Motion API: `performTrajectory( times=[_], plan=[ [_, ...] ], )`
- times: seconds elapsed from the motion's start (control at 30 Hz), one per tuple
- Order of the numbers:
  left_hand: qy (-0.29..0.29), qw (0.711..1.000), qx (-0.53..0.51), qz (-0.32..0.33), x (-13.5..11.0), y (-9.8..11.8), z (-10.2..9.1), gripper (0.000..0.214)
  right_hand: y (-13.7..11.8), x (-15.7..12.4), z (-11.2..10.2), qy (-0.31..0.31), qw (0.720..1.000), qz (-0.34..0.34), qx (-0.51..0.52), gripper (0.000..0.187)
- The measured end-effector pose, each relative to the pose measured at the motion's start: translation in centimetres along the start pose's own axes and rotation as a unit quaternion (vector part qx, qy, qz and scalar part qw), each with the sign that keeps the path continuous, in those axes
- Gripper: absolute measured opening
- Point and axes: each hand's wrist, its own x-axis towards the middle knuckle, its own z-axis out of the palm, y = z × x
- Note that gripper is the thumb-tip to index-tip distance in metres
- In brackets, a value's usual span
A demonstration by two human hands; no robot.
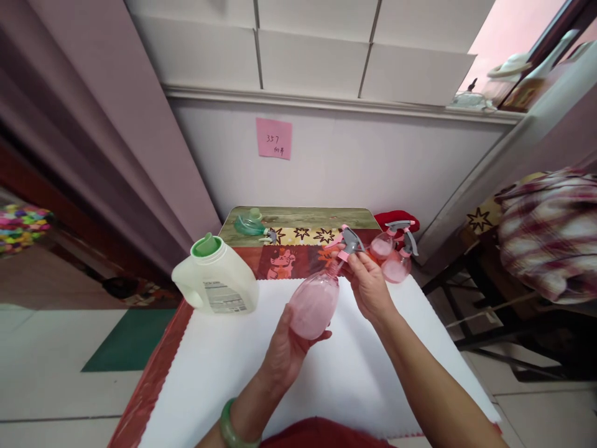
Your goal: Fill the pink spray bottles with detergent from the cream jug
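Note:
My left hand (291,348) is wrapped round the lower part of a clear spray bottle (314,305) filled with pink liquid, tilted to the right above the white table cover. My right hand (370,283) pinches a grey and pink trigger sprayer head (351,242) just over the bottle's neck. Whether the head is screwed on or only held at the mouth I cannot tell. Behind my right hand stand two similar pink spray bottles (396,267) with grey sprayer heads. On the left is a large whitish jug (224,283) with a green cap.
A green clear spray bottle (249,225) lies on its side at the table's back left. The white cover (209,379) spreads over the patterned table. A pink note (274,138) sticks to the wall. To the right, plaid cloth (550,233) rests beside a dark stool.

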Motion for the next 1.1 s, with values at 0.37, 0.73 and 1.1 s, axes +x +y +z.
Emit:
performTrajectory(
  times=[0.37,0.73,1.1],
  plan=[
    [-0.038,0.998,-0.034,-0.038,-0.7,-0.2,1.2,0.068,0.1,-1.6,-0.5,-0.044,0.998,-0.024,-0.026,0.035],
    [-0.029,0.996,-0.067,-0.043,-1.8,1.1,2.8,0.068,-0.6,-1.8,0.3,-0.060,0.993,0.033,0.092,0.030],
    [-0.032,0.995,-0.057,-0.070,-2.1,1.7,3.4,0.077,-0.8,-2.2,0.7,-0.062,0.991,0.031,0.113,0.031]
  ],
)
